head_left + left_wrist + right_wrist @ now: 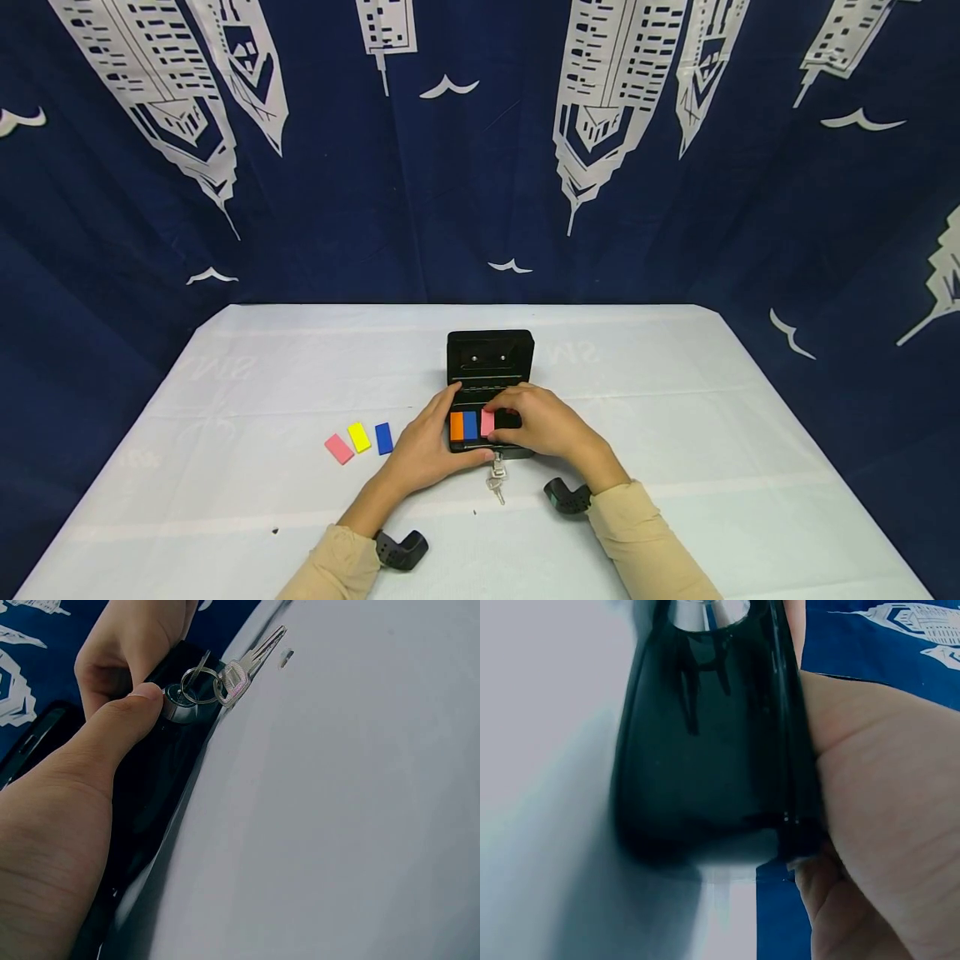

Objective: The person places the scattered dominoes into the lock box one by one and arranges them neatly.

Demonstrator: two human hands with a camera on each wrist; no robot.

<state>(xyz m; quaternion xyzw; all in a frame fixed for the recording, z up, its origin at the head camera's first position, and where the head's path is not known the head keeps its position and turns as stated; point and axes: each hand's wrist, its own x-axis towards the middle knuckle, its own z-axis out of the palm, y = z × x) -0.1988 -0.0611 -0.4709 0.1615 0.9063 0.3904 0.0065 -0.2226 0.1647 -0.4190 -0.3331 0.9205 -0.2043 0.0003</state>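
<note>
A small black cash box (491, 340) stands on the table with its lid raised. Inside lie an orange block (457, 427) and a blue block (470, 426), side by side at the left. My right hand (551, 421) pinches a pink block (487, 422) between thumb and fingers, inside the box's outline. My left hand (427, 446) rests along the box's left side, fingers extended. Its thumb (131, 720) touches the front rim beside the lock (180, 705). Keys (497, 485) hang from that lock on a ring. In the right wrist view the pink block is hidden.
Left of the box, a pink block (339, 448), a yellow block (359, 437) and another blue block (384, 438) lie on the white table (225, 492). A dark blue printed curtain (480, 183) hangs behind. Black wrist cameras (402, 550) sit on both wrists.
</note>
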